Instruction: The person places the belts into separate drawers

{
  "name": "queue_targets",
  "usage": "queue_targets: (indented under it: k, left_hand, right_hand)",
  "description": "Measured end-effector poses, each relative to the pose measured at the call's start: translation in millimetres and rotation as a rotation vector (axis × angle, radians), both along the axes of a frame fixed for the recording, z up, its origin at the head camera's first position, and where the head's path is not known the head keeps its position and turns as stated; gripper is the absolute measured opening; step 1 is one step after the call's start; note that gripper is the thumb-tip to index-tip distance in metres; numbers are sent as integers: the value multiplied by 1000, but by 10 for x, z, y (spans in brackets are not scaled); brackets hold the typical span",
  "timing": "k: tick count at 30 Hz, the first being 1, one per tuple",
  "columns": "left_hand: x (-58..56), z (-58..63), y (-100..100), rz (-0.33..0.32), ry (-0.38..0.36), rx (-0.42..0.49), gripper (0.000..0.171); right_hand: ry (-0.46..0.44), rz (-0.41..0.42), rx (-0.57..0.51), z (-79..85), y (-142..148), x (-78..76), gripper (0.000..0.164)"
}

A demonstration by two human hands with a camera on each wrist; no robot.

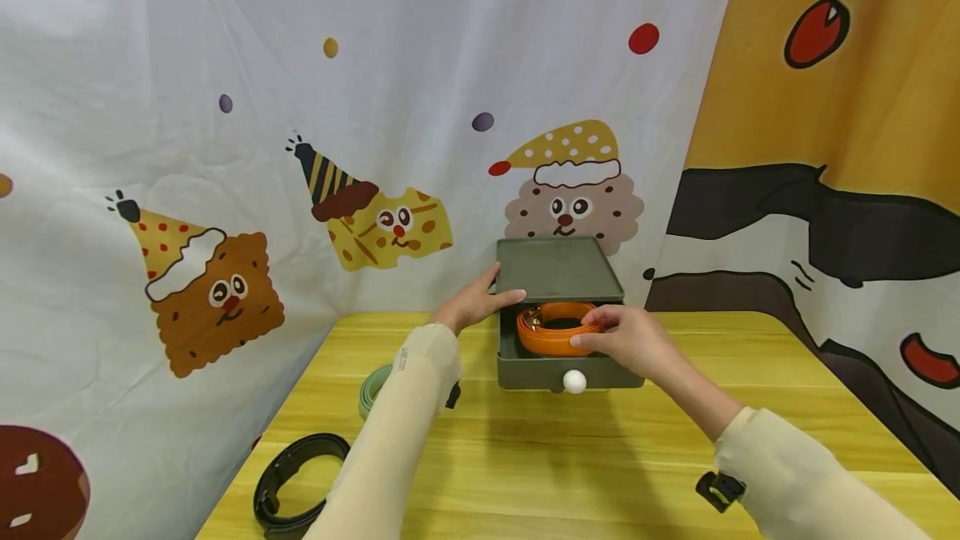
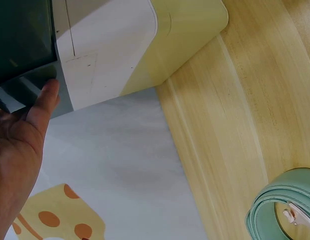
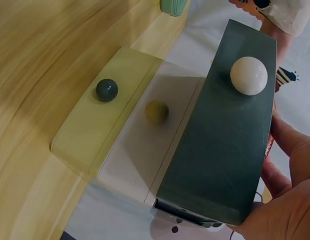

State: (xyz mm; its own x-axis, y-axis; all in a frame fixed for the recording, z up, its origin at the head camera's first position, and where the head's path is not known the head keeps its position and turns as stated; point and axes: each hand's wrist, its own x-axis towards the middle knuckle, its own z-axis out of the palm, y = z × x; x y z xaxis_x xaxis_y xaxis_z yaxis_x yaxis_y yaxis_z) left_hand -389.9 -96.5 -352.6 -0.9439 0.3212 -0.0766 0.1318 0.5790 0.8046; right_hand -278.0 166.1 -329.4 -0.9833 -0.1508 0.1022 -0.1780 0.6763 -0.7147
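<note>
A small drawer box with a dark green top (image 1: 558, 267) stands at the back of the table. Its green top drawer (image 1: 525, 375), with a white round knob (image 1: 574, 382), is pulled out. Inside that drawer lies a coiled orange belt (image 1: 551, 345). My right hand (image 1: 633, 342) pinches the coil at its right side, thumb outside and fingertips inside the ring. At the box's upper left edge rests my left hand (image 1: 474, 303), its fingers fairly straight against the side and its thumb by the top's front corner. In the right wrist view the green drawer front (image 3: 220, 135) hides the belt almost wholly.
Below the green drawer are a whitish drawer (image 3: 139, 145) and a yellow drawer (image 3: 89, 135), both pushed in. A coiled light green belt (image 2: 267, 200) and a coiled black belt (image 1: 273, 473) lie on the wooden table (image 1: 517, 457) at left. A printed cloth (image 1: 420, 40) hangs behind.
</note>
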Motion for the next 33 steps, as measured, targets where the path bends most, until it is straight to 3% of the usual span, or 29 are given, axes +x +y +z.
queue_targets:
  k: [17,33]
  left_hand:
    - [55,-68,1,12,-5,-18,101]
    - [36,7,4,9,0,-9,99]
  right_hand:
    - [86,-4,-9,-22,-18,96,43]
    - [114,-6,-107,52,9,168,45]
